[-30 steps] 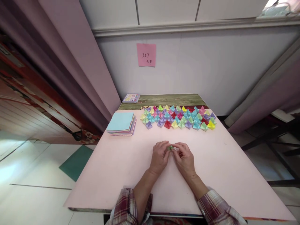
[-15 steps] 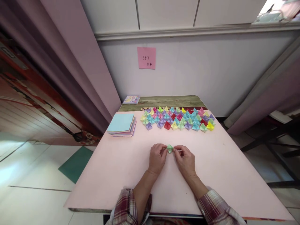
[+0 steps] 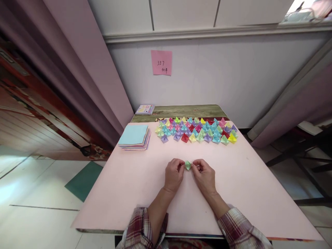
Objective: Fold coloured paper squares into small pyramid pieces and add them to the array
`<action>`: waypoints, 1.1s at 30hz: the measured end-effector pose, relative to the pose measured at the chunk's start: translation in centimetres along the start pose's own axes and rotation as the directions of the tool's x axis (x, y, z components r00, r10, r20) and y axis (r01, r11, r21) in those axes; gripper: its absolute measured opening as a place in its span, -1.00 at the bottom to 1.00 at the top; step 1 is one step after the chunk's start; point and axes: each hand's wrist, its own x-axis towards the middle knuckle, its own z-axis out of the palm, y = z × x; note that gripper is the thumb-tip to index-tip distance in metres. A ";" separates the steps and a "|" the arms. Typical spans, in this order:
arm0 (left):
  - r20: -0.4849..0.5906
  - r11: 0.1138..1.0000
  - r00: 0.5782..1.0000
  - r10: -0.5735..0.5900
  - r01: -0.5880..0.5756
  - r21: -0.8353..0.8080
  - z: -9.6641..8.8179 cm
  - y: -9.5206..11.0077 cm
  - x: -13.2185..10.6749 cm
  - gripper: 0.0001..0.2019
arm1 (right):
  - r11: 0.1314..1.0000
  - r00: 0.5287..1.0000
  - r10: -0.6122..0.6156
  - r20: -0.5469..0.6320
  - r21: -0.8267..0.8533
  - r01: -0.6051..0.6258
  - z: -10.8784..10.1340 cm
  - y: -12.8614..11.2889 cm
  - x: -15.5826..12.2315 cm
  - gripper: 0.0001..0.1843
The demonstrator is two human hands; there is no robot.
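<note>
A small green folded paper piece [image 3: 187, 165] is held between my two hands over the middle of the table. My left hand [image 3: 174, 174] pinches its left corner between thumb and forefinger. On the other side, my right hand [image 3: 204, 174] pinches the right corner in the same way. The piece looks like a little pointed origami boat. Beyond my hands, rows of similar folded paper pieces [image 3: 200, 138] in many colours stand close together. To their left lies a stack of square paper sheets [image 3: 133, 135], light blue on top.
Pink paper [image 3: 124, 193] covers most of the table. At its far left corner lies a printed pack [image 3: 145, 109] on the green wood-look tabletop [image 3: 186, 111]. A pink note [image 3: 161, 62] hangs on the wall behind. A purple curtain [image 3: 101, 62] hangs at the left.
Between my fingertips the green piece has tilted slightly and now shows a fuller diamond shape. Both hands keep their pinch and stay almost in place.
</note>
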 end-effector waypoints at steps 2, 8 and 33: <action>0.000 1.000 1.000 0.006 -0.006 0.015 -0.1 0.1 0.0 -0.91 | 0.999 0.999 -0.035 -0.001 -0.008 0.035 0.0 -0.1 -0.1 -0.80; 0.033 0.994 0.998 0.050 -0.053 0.099 -0.2 0.4 0.0 -0.92 | 0.987 0.988 -0.147 0.045 -0.063 0.150 -0.1 -0.3 -0.1 -0.90; 0.364 0.737 0.897 -0.253 -0.065 0.672 -0.2 5.2 2.1 -0.74 | 0.765 0.932 0.028 0.361 -0.608 0.213 -0.4 -3.0 2.0 -0.72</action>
